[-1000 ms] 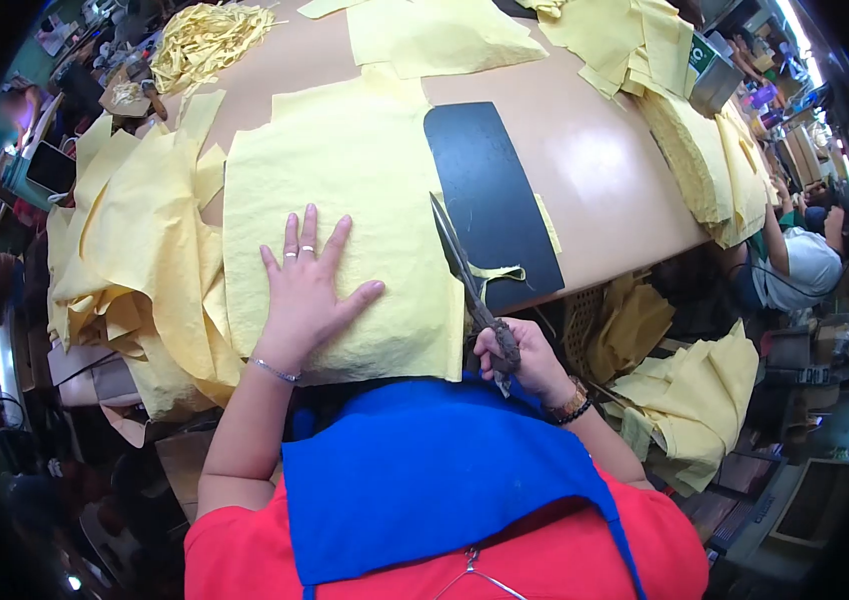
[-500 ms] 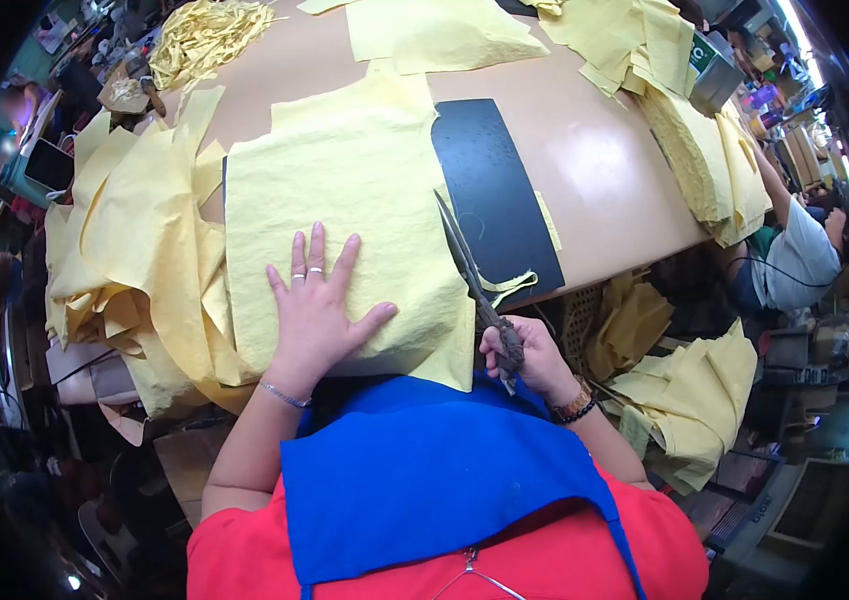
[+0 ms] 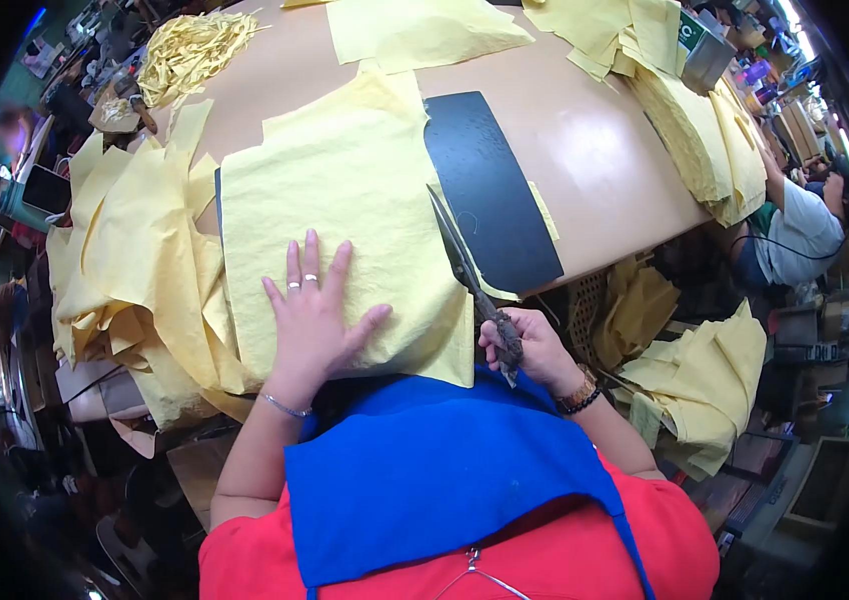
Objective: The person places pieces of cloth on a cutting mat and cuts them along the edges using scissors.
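Observation:
My left hand (image 3: 313,320) lies flat with fingers spread on a pale yellow fabric sheet (image 3: 345,190). My right hand (image 3: 533,347) is wrapped around the dark, bound handles of a pair of scissors (image 3: 457,250). The long blades point away from me along the sheet's right edge. A narrow yellow strip lies just right of the blades. Under the sheet is a black board (image 3: 495,190), which shows along the right side and slightly at the left. The near corner of the sheet hangs over my blue apron (image 3: 445,450).
Crumpled yellow sheets (image 3: 135,260) are heaped left of my work. A pile of thin yellow strips (image 3: 195,55) sits at the far left. More sheets (image 3: 425,30) lie at the back, with a thick stack (image 3: 695,140) at right. Another person (image 3: 805,225) is beyond the right edge.
The whole view has shifted slightly. The scissors stay at the sheet's right edge, and the curled end of the strip beside them no longer sticks out to the right. My left hand stays flat.

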### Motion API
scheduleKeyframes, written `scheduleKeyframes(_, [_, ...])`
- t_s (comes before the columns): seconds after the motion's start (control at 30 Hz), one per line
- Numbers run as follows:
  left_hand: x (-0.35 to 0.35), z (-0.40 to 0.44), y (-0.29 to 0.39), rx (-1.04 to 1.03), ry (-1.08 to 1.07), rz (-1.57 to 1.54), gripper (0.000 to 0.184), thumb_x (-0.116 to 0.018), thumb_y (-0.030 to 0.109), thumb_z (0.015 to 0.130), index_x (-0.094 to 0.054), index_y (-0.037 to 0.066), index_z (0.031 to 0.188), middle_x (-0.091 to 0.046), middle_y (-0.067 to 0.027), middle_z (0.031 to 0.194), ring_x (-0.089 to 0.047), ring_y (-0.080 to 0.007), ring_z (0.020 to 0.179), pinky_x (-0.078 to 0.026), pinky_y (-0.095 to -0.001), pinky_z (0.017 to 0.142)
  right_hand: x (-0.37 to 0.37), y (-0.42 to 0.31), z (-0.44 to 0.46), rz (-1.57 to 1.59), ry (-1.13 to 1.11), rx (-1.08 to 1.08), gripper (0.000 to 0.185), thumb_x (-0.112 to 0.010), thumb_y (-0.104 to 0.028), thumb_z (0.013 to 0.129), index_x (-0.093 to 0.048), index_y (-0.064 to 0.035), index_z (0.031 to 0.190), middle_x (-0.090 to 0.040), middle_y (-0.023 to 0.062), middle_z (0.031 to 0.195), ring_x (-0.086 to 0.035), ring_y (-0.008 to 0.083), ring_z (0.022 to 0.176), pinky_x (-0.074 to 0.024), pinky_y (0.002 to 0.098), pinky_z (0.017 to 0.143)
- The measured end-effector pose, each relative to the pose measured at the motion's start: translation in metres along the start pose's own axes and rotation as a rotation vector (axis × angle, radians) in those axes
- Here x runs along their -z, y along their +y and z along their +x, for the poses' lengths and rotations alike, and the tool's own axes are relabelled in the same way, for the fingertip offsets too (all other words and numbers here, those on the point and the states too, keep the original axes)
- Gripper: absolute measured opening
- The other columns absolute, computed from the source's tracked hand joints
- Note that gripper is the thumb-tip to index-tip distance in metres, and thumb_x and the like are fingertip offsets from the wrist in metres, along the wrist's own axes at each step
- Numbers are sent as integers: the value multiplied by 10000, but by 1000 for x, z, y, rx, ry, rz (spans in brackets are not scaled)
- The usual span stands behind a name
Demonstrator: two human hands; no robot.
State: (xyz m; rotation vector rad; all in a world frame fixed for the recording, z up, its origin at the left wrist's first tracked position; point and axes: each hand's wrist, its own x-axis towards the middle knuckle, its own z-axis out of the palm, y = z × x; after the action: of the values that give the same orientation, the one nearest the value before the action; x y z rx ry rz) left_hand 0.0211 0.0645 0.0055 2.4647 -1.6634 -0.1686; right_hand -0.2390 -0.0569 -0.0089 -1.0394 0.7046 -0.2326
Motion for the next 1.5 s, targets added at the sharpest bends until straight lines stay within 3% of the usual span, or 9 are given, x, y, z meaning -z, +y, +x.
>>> scheduleKeyframes(0.27, [6, 1, -7, -44, -16, -11, 866, -575, 661, 782, -344, 181, 1465, -167, -225, 1545, -104, -414, 1436, -89, -716, 1045, -7, -17, 6, -20, 55, -29, 273, -629, -284, 924, -632, -15, 881, -621, 19, 738, -600, 65, 619, -527, 222, 574])
scheduleKeyframes(0.9, [7, -16, 0, -52, -48, 10, 886, -581, 667, 771, -338, 176, 1468, -144, -211, 1556, -103, -410, 1438, -106, -724, 1029, -4, -19, 3, 5, 63, -50, 241, -632, -271, 920, -645, -36, 867, -611, 8, 721, -585, 64, 611, -515, 227, 557])
scheduleKeyframes(1.0, [7, -15, 0, -52, -49, 8, 890, -578, 670, 771, -335, 172, 1468, -143, -218, 1554, -106, -415, 1436, -103, -724, 1028, -5, -19, -1, -44, 82, -20, 289, -623, -289, 925, -628, -27, 803, -609, 25, 643, -590, 86, 556, -491, 214, 533])
scheduleKeyframes(1.1, [8, -16, 0, -53, -63, 8, 890, -576, 669, 774, -334, 167, 1468, -141, -229, 1551, -108, -419, 1433, -99, -725, 1028, 1, -16, -1, -22, 34, -30, 252, -654, -284, 907, -649, -37, 857, -615, 8, 722, -585, 67, 596, -510, 225, 554])
scheduleKeyframes(1.3, [16, -27, 8, -60, -112, 17, 897, -571, 663, 787, -326, 131, 1466, -142, -247, 1542, -98, -443, 1427, -111, -719, 1031, 1, -22, 6, -32, 24, -81, 249, -653, -277, 910, -636, -46, 817, -614, 1, 706, -583, 66, 579, -502, 216, 555])
scheduleKeyframes(1.4, [29, -33, 11, -39, -236, -42, 899, -568, 659, 797, -316, 118, 1468, -116, -250, 1546, -68, -460, 1425, -132, -721, 1026, 3, -18, 4, -16, -18, -52, 250, -647, -278, 915, -633, -51, 810, -613, -2, 703, -583, 62, 585, -503, 217, 555])
scheduleKeyframes(1.43, [39, -34, 13, -61, -266, 4, 877, -583, 650, 796, -347, 115, 1450, -190, -263, 1524, -180, -460, 1403, -208, -652, 1055, 5, -17, 3, -29, -31, -47, 246, -646, -274, 916, -633, -53, 809, -610, -4, 700, -583, 58, 589, -505, 219, 554])
scheduleKeyframes(1.5, [58, -21, 7, -100, -311, -42, 854, -593, 644, 796, -378, 114, 1430, -297, -262, 1478, -307, -444, 1349, -260, -588, 1062, 8, -17, 1, -17, -37, -65, 242, -644, -271, 917, -634, -53, 812, -610, -4, 701, -583, 55, 590, -505, 218, 556])
